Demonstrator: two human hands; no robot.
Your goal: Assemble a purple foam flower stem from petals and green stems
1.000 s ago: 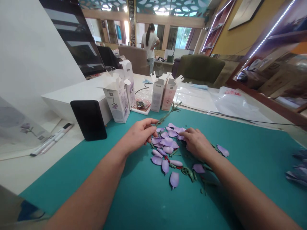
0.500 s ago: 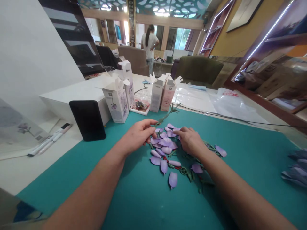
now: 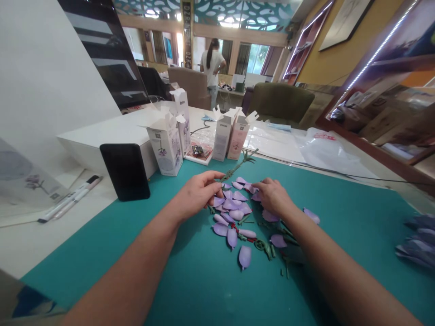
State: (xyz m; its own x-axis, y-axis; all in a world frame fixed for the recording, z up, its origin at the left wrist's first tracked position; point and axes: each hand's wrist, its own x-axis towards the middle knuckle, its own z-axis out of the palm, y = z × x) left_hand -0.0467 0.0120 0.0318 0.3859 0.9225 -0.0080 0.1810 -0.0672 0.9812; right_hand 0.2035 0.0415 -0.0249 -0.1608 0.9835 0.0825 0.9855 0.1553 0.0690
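Observation:
My left hand (image 3: 199,194) pinches a green toy flower stem (image 3: 239,166) between thumb and index finger, its leafy end pointing up and right. My right hand (image 3: 273,195) is at the right of a pile of loose purple petals (image 3: 234,204), fingers drawn together and touching petals at the pile's far edge. Whatever lies between its fingertips is hidden. Nearer to me are a single petal (image 3: 245,257), a round green piece (image 3: 260,244) and small green sticks. Part of the pile is covered by my right hand and forearm.
A teal mat (image 3: 200,276) covers the table. A black tablet (image 3: 125,172) leans at the left, near two markers (image 3: 71,199). Printed cartons (image 3: 164,147) stand behind, with a pink box (image 3: 237,140). Dark purple pieces (image 3: 416,242) lie far right. A person (image 3: 211,68) stands in the background.
My right hand has shifted slightly right, uncovering more petals at the pile's far edge. My left hand still holds the stem in nearly the same place.

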